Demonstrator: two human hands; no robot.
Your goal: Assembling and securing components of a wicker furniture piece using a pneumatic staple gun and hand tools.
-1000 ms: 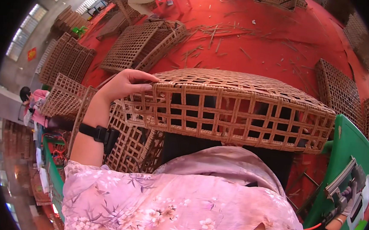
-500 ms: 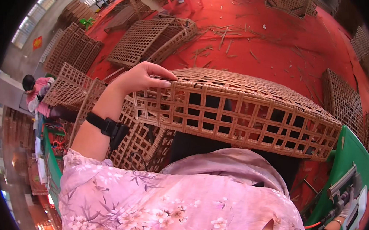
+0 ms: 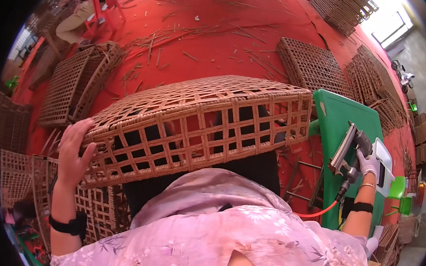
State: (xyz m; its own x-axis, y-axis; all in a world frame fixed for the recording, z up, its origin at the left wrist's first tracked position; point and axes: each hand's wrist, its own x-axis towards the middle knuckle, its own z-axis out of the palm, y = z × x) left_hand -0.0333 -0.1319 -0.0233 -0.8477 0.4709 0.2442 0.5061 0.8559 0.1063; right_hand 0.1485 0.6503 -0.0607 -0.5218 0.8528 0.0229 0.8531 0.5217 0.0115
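Observation:
A rectangular wicker basket frame (image 3: 201, 127) with an open lattice weave lies across my lap, its long side toward me. My left hand (image 3: 75, 150) grips its left corner, fingers along the top edge and thumb against the side. On the right, my right hand (image 3: 367, 163), in a pale glove, is closed around the handle of a pneumatic staple gun (image 3: 348, 150). The gun is over a green plastic surface (image 3: 330, 111), its long metal magazine pointing away from the hand. An orange-red air hose (image 3: 316, 214) runs from the gun back toward my body.
Beside the gun sits a white tray (image 3: 383, 159). More wicker pieces (image 3: 78, 84) stand at the far left, with others (image 3: 314, 66) beyond the green surface. Cane scraps (image 3: 152, 45) litter the red floor covering. A person sits by a red chair (image 3: 103, 6) at the back left.
My view has swung right, so the basket appears farther left and the staple gun with my right hand shows more fully. My left hand is still at the basket's left corner.

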